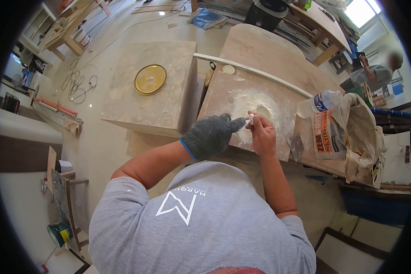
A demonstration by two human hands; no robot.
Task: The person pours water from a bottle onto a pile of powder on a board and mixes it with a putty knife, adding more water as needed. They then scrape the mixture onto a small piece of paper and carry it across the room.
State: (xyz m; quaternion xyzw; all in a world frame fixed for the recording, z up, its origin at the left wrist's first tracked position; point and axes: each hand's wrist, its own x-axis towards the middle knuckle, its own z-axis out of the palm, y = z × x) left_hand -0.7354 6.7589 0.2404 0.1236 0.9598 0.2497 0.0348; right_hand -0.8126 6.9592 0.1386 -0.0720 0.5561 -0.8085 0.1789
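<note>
My left hand (211,135) wears a dark grey knitted glove with a blue cuff edge. Its fingers are curled, with a fingertip reaching the small white object (250,119) between my hands; what else they hold is hidden. The bare fingers of my right hand (263,134) pinch that object, too small to identify. Both hands are above a board (219,98) bearing a mound of pale powder (246,101) with a hollow in it. At the board's near right lies a flat grey scraper-like plate (296,147).
On the left box (123,68) lies a round gold lid (150,79). A white strip (255,74) crosses behind the board. To the right are a plastic bottle (328,99) and an opened skim coat bag (326,134). Cables (80,84) lie on the floor; a person (374,73) is at far right.
</note>
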